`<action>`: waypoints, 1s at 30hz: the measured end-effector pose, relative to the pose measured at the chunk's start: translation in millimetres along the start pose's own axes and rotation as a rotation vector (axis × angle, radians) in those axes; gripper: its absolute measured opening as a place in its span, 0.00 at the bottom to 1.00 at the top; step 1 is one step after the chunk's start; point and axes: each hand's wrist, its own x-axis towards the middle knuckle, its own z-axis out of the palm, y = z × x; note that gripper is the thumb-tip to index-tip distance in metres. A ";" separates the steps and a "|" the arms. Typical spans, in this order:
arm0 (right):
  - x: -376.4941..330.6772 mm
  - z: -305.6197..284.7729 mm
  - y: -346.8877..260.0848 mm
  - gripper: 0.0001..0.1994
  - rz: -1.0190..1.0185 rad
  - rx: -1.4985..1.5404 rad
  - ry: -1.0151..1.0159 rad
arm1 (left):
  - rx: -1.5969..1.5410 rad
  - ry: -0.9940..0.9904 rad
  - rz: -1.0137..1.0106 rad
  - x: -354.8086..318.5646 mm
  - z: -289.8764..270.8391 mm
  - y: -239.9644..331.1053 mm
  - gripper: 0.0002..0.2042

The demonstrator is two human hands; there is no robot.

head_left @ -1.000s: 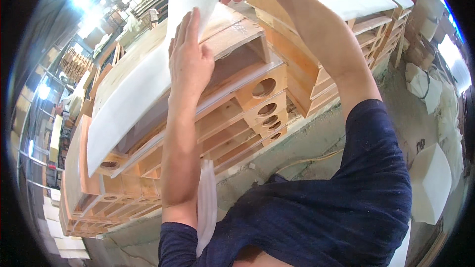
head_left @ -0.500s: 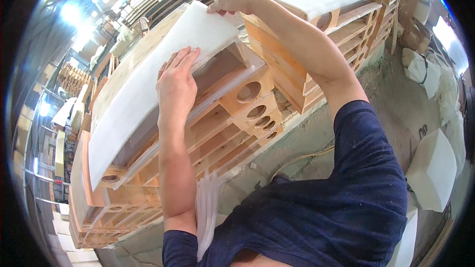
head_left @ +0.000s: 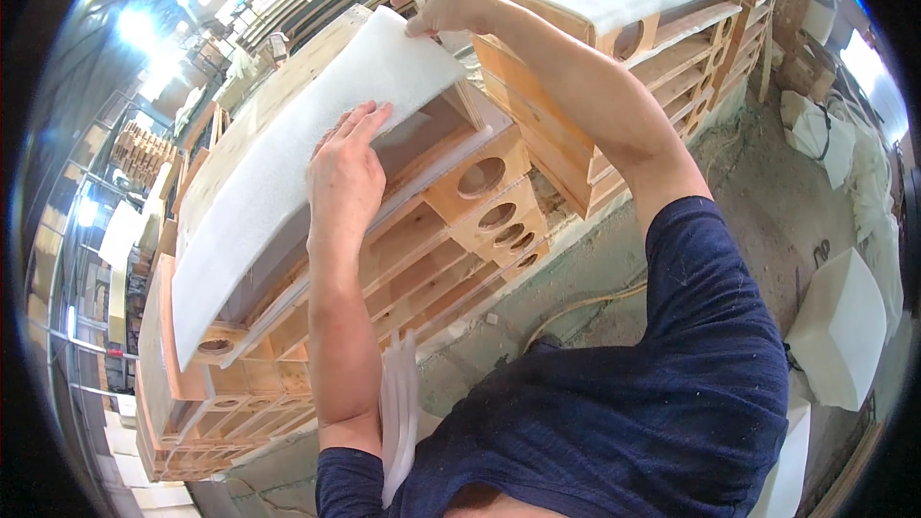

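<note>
Nearest, at 5 o'clock, our dark blue shirt point(head_left: 614, 393) is taking up the foreground; between 6 and 7, a bundle of pale strips point(head_left: 398, 422) is hanging alongside our left arm, perhaps tucked there to leave both hands available. At 10 o'clock our left hand point(head_left: 347, 168) is lying flat, fingers extended and gripping nothing, on a white foam sheet point(head_left: 273, 168) near its front edge; we are judging this a steadying touch against sliding. The sheet is lying lengthwise on the top of a wooden frame point(head_left: 446, 197), stretching from about 8 o'clock toward 12, with plywood showing along its back edge. Near 12 o'clock our right hand point(head_left: 446, 8) is reaching over to the sheet's far corner, thumb at the edge and fingers partly bent, seemingly for control of that end; we are unable to tell whether it is pinching the foam. The front edge is following the curved rim above the frame's open compartments, and the corner by our right hand is leaving some slack for shifting. At 1 o'clock a narrow gap is separating this frame from a second wooden frame point(head_left: 528, 101), limiting sideways room. Between 3 and 4, floor is running past a white foam block point(head_left: 839, 326). Farthest, at 10 o'clock, bright lamps point(head_left: 139, 29) are glaring.
</note>
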 end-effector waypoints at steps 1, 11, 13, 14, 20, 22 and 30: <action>2.2 1.1 3.5 0.29 -0.033 -0.038 0.017 | -0.021 -0.022 -0.020 0.9 -2.8 4.5 0.23; 84.3 3.6 20.5 0.12 0.018 -0.146 0.059 | -0.261 -0.273 -0.220 29.6 -27.2 19.5 0.15; 96.8 2.9 17.9 0.17 0.132 -0.063 -0.077 | -0.190 -0.198 -0.165 45.1 -23.1 20.9 0.17; 99.8 8.3 11.1 0.16 0.154 -0.035 -0.118 | -0.148 -0.163 -0.153 49.4 -20.3 19.4 0.19; 137.6 1.0 34.1 0.13 0.025 0.117 -0.384 | -0.102 -0.201 -0.094 89.5 18.5 25.7 0.25; 141.9 5.8 42.2 0.13 -0.041 0.199 -0.387 | -0.086 -0.262 -0.089 89.6 27.3 18.0 0.26; 131.8 27.1 100.0 0.16 0.095 0.318 -0.314 | -0.018 -0.476 -0.149 96.4 33.7 19.2 0.28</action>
